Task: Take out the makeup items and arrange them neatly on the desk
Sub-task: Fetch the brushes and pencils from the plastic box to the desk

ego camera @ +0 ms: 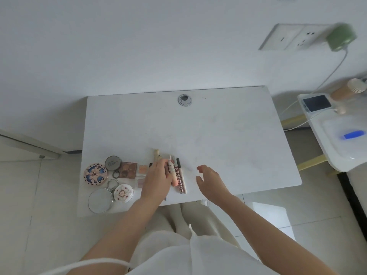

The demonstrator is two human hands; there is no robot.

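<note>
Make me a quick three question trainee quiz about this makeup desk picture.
1. True or false: the right hand holds a tube.
2. Which lies nearest the desk's left edge? A) round mirror B) labelled tube C) brown palette
3. Fill in: the left hand rests on the row of ____.

Key: 1 false, it hovers open and holds nothing. 2 A. 3 tubes.

White desk. Round compact, pink rim with blue-and-white ornamental pattern. Dark grey round jar. Brown eyeshadow palette. Small white compact with red dotted motif. Peach tube. Tube lettered COLORKEY, dark red with white letters. Green plug.
</note>
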